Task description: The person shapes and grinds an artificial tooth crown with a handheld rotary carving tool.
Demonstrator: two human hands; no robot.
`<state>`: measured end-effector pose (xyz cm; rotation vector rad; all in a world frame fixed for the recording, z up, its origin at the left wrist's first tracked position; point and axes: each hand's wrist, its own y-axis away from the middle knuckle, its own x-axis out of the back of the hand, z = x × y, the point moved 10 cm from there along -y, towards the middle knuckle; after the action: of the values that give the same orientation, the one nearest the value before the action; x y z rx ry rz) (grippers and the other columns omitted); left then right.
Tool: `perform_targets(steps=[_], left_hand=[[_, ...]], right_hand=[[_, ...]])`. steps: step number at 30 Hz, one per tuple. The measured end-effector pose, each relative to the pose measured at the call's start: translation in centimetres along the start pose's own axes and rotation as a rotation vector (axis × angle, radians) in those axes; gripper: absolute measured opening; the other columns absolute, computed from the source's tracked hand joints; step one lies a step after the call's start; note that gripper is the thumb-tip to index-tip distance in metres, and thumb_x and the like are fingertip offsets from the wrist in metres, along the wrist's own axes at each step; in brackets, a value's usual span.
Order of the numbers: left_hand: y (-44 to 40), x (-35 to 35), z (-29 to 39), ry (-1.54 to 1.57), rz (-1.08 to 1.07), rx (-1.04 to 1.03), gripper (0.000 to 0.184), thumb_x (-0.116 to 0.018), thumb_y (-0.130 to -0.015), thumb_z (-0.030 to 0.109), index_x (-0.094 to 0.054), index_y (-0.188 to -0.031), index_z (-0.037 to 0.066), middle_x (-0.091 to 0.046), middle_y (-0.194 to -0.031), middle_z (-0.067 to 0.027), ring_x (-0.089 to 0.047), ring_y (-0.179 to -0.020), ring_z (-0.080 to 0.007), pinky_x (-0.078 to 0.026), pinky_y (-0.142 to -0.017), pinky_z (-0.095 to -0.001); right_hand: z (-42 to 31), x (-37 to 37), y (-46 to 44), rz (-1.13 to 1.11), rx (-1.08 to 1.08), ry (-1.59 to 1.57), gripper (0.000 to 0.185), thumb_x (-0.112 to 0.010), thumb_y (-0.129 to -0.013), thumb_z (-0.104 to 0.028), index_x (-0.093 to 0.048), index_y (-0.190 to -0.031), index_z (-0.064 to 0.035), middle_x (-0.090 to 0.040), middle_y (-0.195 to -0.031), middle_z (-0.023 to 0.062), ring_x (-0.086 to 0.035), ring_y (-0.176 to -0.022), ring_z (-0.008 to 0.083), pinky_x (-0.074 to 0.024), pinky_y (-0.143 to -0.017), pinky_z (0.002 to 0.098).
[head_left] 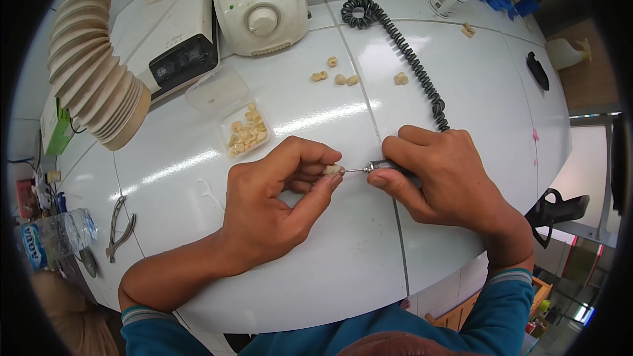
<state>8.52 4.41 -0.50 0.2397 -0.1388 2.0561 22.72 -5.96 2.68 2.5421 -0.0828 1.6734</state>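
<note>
The left hand (280, 204) pinches 1 small tooth-shaped piece (332, 169) between thumb and fingers at the middle of the white tiled table (316, 257), and the right hand (438, 175) grips the rotary handpiece (390, 166), its thin tip meeting the piece. The open plastic box (245, 133) of similar pieces sits beyond the left hand, near the white control unit (261, 3) at far left.

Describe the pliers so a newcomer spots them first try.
Start at the big corrugated hose, upper left of the view. Drop from its open end down the white table to the left side, where the pliers lie beside a clear bottle. Unlike that plastic bottle, they're grey metal with two curved arms.
</note>
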Motion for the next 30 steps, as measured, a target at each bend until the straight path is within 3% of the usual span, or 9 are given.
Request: perform_targets(steps=[5,17,30], left_hand=[[-0.1,-0.2,0.4,-0.023,-0.026,-0.086,0.019,-0.073,-0.105,-0.008,-0.070,-0.123,-0.005,-0.081,-0.110,-0.0124,-0.081,-0.105,-0.0177,-0.065,-0.088,-0.0274],[0.0,-0.3,-0.6,0.074,-0.034,0.051,0.020,-0.069,-0.109,-0.004,-0.062,-0.128,-0.006,-0.082,-0.119,-0.0180,-0.081,-0.113,-0.0203,-0.066,-0.089,-0.0273],[0.0,0.0,0.1,-0.019,-0.006,0.002,0.021,-0.079,-0.104,-0.003,-0.076,-0.124,-0.005,-0.082,-0.110,-0.0116,-0.077,-0.096,-0.0128,-0.062,-0.084,-0.0259]], right_hand=[[0.0,0.1,0.0,0.005,0.001,-0.017,0.046,-0.071,-0.109,-0.050,-0.072,-0.091,-0.0076,-0.064,-0.072,0.0092,-0.065,-0.054,0.0328,-0.0481,-0.051,0.0458],[-0.1,0.1,0.0,0.021,0.003,0.000,0.045,-0.073,-0.108,-0.049,-0.072,-0.093,-0.0072,-0.063,-0.072,0.0084,-0.064,-0.053,0.0315,-0.0468,-0.049,0.0452],[-0.2,0.1,0.1,0.054,0.012,0.002,0.044,-0.074,-0.107,-0.049,-0.071,-0.094,-0.0075,-0.062,-0.072,0.0077,-0.063,-0.052,0.0315,-0.0452,-0.048,0.0449]])
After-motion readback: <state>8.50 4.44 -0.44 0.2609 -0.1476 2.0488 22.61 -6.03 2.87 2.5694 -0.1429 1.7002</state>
